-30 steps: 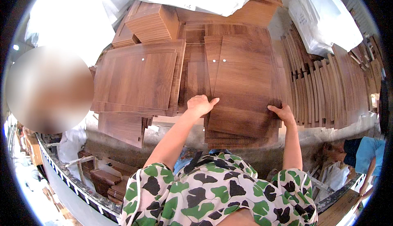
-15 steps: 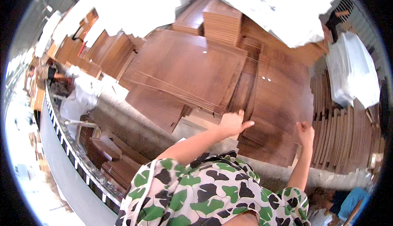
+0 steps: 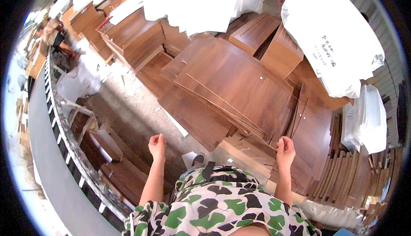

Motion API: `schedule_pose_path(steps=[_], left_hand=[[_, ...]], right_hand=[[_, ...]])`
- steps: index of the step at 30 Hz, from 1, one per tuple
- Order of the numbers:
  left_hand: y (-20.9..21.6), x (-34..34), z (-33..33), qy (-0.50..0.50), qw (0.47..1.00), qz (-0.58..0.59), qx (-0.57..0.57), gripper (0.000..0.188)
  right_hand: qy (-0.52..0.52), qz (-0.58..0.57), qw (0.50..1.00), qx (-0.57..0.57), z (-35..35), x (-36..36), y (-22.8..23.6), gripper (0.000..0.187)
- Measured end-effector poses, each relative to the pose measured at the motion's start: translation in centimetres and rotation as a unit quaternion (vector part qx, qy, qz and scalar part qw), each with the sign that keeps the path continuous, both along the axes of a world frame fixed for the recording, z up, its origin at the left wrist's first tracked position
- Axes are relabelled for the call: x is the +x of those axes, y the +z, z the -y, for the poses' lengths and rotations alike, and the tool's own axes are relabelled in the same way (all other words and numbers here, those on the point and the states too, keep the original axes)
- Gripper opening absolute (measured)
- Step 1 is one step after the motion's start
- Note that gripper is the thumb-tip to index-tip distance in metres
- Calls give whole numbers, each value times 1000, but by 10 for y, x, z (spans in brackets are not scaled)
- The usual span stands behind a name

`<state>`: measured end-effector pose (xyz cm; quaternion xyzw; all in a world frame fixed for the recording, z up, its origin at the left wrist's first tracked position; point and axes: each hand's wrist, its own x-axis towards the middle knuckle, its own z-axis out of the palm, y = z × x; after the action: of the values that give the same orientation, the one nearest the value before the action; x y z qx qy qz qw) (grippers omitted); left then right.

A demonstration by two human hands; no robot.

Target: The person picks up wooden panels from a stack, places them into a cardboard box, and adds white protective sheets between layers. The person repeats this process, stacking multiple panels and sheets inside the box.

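Note:
Over the floor gap left of the panels hangs my left hand (image 3: pixel 157 147), its fingers curled in against the thumb and nothing visible in them. My right hand (image 3: pixel 285 150) is closed too, with bent fingers, beside the near corner of a stack of brown wood-look panels (image 3: pixel 239 90). Whether it touches that corner I cannot tell. The top panels of this stack lie slightly fanned. Right of it lies another low stack of brown panels (image 3: pixel 314 129), with small white spots on top.
Upright brown panels (image 3: pixel 338 174) stand in a row at the right. White-wrapped bundles (image 3: pixel 334 43) lie at the back right. Taller panel stacks (image 3: pixel 132 35) rise far left. A curved dark rail (image 3: pixel 60 120) runs along the left, where a person (image 3: pixel 53 37) bends over.
My view has swung, so the panels sit farther right. My left hand has left the panels and is over the floor; my right hand has moved from the right stack toward the middle stack's corner.

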<state>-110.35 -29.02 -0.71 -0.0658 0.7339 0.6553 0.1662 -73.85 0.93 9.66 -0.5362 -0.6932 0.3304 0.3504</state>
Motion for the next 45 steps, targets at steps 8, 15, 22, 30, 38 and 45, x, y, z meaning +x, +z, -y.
schedule_pose_path(steps=[8, 15, 22, 30, 38, 45], left_hand=[[-11, -14, 18, -59, 992, 101, 43, 19], [-47, -4, 53, -24, 987, 130, -89, 30], [-43, 81, 87, -51, 950, 182, -248, 39], [-34, 76, 116, -225, 889, 146, -371, 44], [-68, -33, 121, -443, 802, 34, -400, 50], [-154, -197, 191, -429, 842, 82, -318, 45]], right_hand=[[122, 45, 984, 125, 26, -135, 32, 24], [200, 35, 977, 63, -6, -157, 17, 24], [243, 24, 965, 95, -52, -176, -7, 24], [239, 11, 969, 60, -49, -178, -52, 24], [125, 7, 985, 115, -17, -177, -6, 19], [-42, -85, 995, 13, 98, -268, 28, 12]])
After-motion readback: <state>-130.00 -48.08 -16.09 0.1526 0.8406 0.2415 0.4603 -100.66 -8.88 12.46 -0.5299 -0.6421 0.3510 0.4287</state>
